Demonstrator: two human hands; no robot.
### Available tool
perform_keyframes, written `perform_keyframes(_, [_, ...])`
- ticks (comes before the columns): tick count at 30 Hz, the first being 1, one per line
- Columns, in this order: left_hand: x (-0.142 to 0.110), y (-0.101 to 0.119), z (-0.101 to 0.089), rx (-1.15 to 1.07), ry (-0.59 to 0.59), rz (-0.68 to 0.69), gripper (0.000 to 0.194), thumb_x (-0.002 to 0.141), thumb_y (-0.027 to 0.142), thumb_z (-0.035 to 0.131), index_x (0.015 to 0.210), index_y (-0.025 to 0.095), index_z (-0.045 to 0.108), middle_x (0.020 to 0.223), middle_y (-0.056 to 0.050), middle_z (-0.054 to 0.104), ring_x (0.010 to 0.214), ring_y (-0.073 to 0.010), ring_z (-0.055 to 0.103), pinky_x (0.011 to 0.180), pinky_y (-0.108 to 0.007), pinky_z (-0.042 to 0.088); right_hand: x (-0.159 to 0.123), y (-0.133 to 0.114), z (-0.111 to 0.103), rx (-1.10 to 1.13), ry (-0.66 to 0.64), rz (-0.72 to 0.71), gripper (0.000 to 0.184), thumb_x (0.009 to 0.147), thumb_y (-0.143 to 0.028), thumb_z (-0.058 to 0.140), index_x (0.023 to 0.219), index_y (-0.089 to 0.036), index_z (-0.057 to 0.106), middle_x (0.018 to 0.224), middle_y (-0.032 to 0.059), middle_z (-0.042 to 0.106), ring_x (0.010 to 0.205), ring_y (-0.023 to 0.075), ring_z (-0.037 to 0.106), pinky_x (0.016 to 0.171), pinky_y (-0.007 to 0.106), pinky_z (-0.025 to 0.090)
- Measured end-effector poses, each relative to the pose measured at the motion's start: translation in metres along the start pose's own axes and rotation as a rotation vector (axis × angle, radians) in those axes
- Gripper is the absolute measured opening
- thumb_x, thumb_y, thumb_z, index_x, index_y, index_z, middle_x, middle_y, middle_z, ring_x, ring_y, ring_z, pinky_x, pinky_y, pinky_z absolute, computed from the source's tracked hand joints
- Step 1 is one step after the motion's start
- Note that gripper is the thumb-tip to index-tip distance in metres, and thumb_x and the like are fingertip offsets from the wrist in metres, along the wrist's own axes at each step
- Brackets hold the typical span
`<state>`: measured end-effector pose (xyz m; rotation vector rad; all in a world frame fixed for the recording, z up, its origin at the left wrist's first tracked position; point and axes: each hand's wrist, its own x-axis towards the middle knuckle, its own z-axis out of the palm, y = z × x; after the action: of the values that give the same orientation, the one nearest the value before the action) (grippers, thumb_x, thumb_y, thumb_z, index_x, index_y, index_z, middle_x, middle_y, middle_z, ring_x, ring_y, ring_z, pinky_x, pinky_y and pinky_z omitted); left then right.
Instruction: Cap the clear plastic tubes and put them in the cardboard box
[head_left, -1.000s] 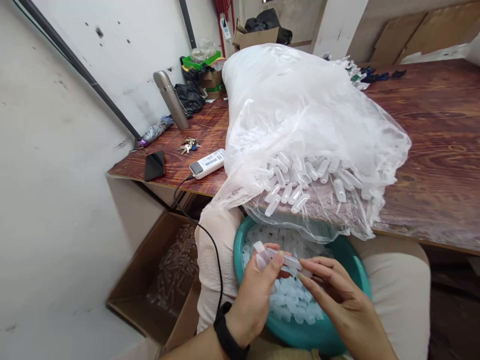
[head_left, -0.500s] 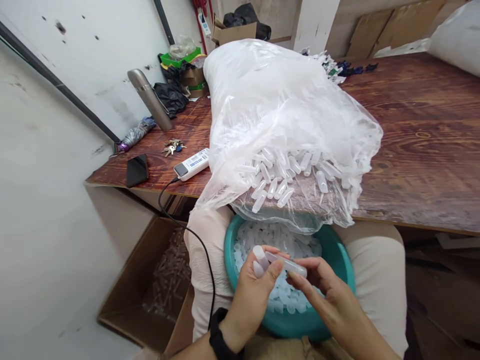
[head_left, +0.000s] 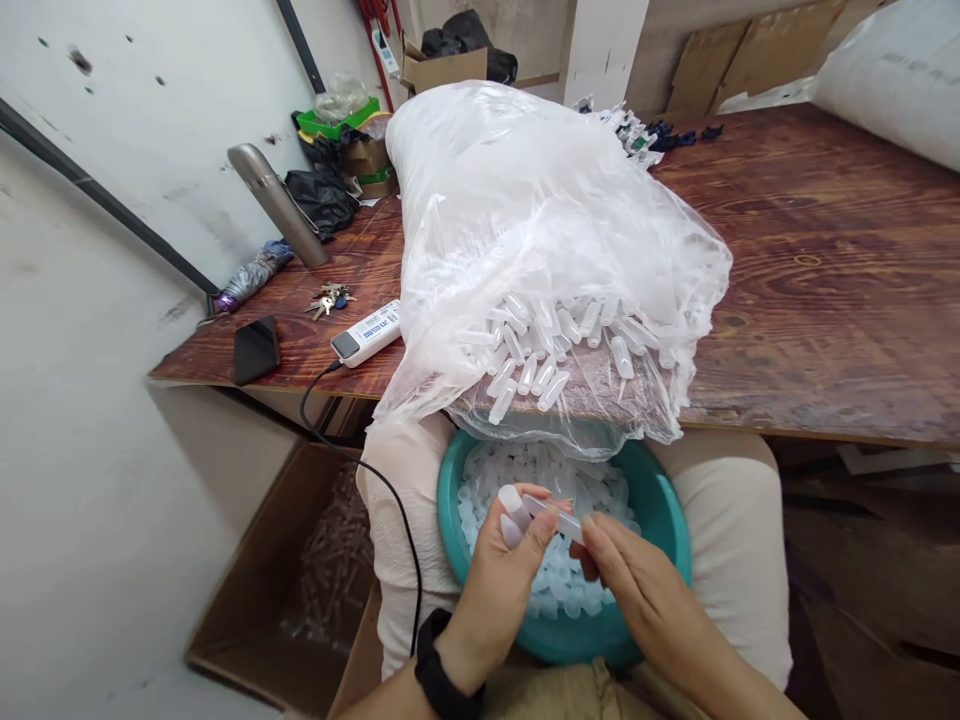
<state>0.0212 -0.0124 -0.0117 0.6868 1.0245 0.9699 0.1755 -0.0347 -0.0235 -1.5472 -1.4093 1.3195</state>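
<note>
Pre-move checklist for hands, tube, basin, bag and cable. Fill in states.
1. Left hand gripping tube: ok.
2. Right hand on the tube's other end: ok.
3. Tube's far end visible: not ok, right-hand fingers cover it.
4. Basin beneath the tube: ok.
5. Bag closed: not ok, pieces lie at its open mouth.
6. Cable clear of wristband: cannot tell, they appear close.

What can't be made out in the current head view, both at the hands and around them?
- Right end of the pinched tube: covered by the right hand.
- Lower part of the upright tube: hidden by the left hand.
- Floor of the teal basin: buried under white pieces.
- Print on the white device: too small to read.
- Far-right bag: cut off by the picture's edge.
</note>
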Motion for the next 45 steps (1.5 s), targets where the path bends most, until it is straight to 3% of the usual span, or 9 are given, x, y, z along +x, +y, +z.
perform_keyframes(4, [0.002,0.003,0.0,0.029,-0.023,0.024,0.042,0.082,0.049,0.076,0.107,0.019,0.061,0.104,-0.009,0.077,0.1,-0.0223,0.07,0.092,-0.034,0.05,0.004,-0.002,0.003,0.342,-0.26,0.209,0.066,0.093,-0.078,0.015,0.065,-0.026,0.042,0.051,-0.0045,0.045,0.045,0.0149,0.046,0.05,0.028,0.043])
perform_keyframes(10, [0.005,0.005,0.005,0.018,0.032,-0.02,0.042,0.082,0.049,0.076,0.107,0.019,0.059,0.1,-0.008,0.077,0.09,-0.0202,0.07,0.081,-0.03,0.051,0.002,-0.007,-0.003,-0.096,-0.016,-0.087,0.044,0.099,-0.063,0.037,0.088,-0.025,0.056,0.081,0.0017,0.061,0.076,0.0199,0.059,0.074,0.031,0.048])
perform_keyframes(13, [0.014,0.003,0.003,0.024,-0.021,-0.01,0.04,0.087,0.049,0.071,0.11,0.019,0.058,0.103,-0.009,0.076,0.088,-0.0185,0.069,0.079,-0.029,0.05,0.008,-0.002,-0.006,-0.079,-0.159,-0.049,0.052,0.106,-0.055,0.018,0.081,-0.025,0.052,0.069,-0.0007,0.058,0.067,0.0181,0.058,0.067,0.028,0.049])
perform_keyframes(16, [0.032,0.012,-0.006,0.059,-0.076,0.049,0.034,0.092,0.044,0.063,0.114,0.019,0.058,0.099,-0.006,0.074,0.089,-0.0179,0.068,0.08,-0.029,0.05,0.019,0.002,-0.019,-0.384,-0.342,-0.05,0.052,0.108,-0.045,0.016,0.089,-0.023,0.058,0.081,0.0028,0.066,0.079,0.02,0.065,0.077,0.031,0.05])
perform_keyframes(20, [0.056,0.031,-0.018,0.73,-0.381,0.109,0.019,0.093,0.029,0.057,0.107,0.019,0.063,0.091,-0.002,0.072,0.082,-0.0158,0.068,0.072,-0.024,0.049,0.026,0.008,-0.036,-0.742,-0.476,-0.033,0.02,0.092,-0.027,0.056,0.107,-0.018,0.067,0.11,0.0128,0.07,0.1,0.032,0.068,0.086,0.042,0.049])
perform_keyframes(23, [0.061,0.032,-0.018,1.39,-0.703,0.106,0.019,0.089,0.027,0.063,0.107,0.021,0.068,0.1,-0.004,0.075,0.09,-0.022,0.071,0.075,-0.027,0.051,0.028,0.014,-0.032,-0.785,-0.598,-0.02,0.04,0.074,-0.012,0.07,0.113,-0.018,0.071,0.115,0.0146,0.071,0.102,0.0359,0.07,0.087,0.042,0.05])
perform_keyframes(27, [0.061,0.012,-0.008,1.678,-0.64,0.072,0.04,0.082,0.036,0.077,0.111,0.01,0.068,0.103,-0.02,0.075,0.098,-0.0393,0.071,0.081,-0.043,0.054,0.03,0.014,-0.021,-0.836,-0.677,-0.009,0.032,0.074,-0.01,0.068,0.106,-0.014,0.076,0.112,0.017,0.072,0.097,0.0367,0.072,0.084,0.041,0.052])
perform_keyframes(38, [0.063,-0.001,-0.003,1.787,-0.596,0.059,0.023,0.086,0.035,0.07,0.094,0.014,0.072,0.098,-0.018,0.076,0.095,-0.0354,0.073,0.078,-0.039,0.055,0.035,0.026,-0.027,-0.777,-0.553,-0.046,0.03,0.076,-0.006,0.059,0.101,-0.015,0.075,0.102,0.0146,0.075,0.096,0.0321,0.072,0.083,0.038,0.051])
perform_keyframes(45, [0.052,0.031,-0.016,1.571,-0.49,0.158,0.029,0.088,0.047,0.066,0.098,0.02,0.063,0.084,-0.002,0.072,0.077,-0.0206,0.069,0.058,-0.025,0.041,0.028,0.028,-0.053,-0.463,-0.211,-0.081,0.03,0.099,-0.039,0.045,0.112,-0.02,0.064,0.095,0.0083,0.07,0.085,0.0226,0.067,0.077,0.034,0.054])
